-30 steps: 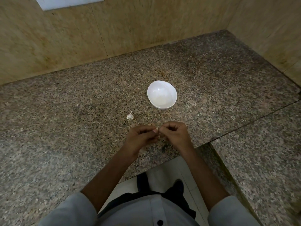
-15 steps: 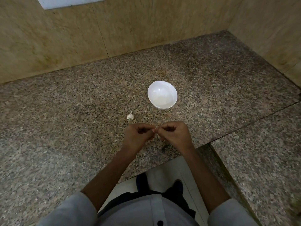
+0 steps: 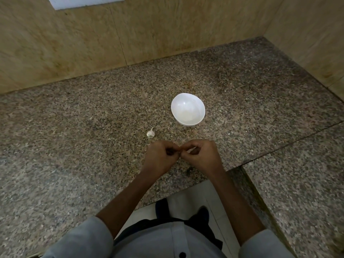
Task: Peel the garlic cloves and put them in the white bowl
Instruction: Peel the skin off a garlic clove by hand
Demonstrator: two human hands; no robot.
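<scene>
A small white bowl (image 3: pixel 188 109) stands on the speckled granite counter (image 3: pixel 74 146); nothing shows inside it. To its lower left lies a small garlic bulb (image 3: pixel 150 133) with its stem up. Nearer me, my left hand (image 3: pixel 161 158) and my right hand (image 3: pixel 200 155) meet fingertip to fingertip just above the counter. Both have curled fingers that pinch a garlic clove (image 3: pixel 189 150), of which only a pale sliver shows between the right fingers. The hands hover below the bowl and right of the bulb.
Tan tiled walls close the counter at the back and right. A seam in the granite runs from the front edge toward the right (image 3: pixel 279 148). The counter's front edge steps around my body, with floor tiles (image 3: pixel 188 202) below.
Both hands stayed together at the clove, shifting slightly as the fingers work on it. The bowl and the bulb have not moved.
</scene>
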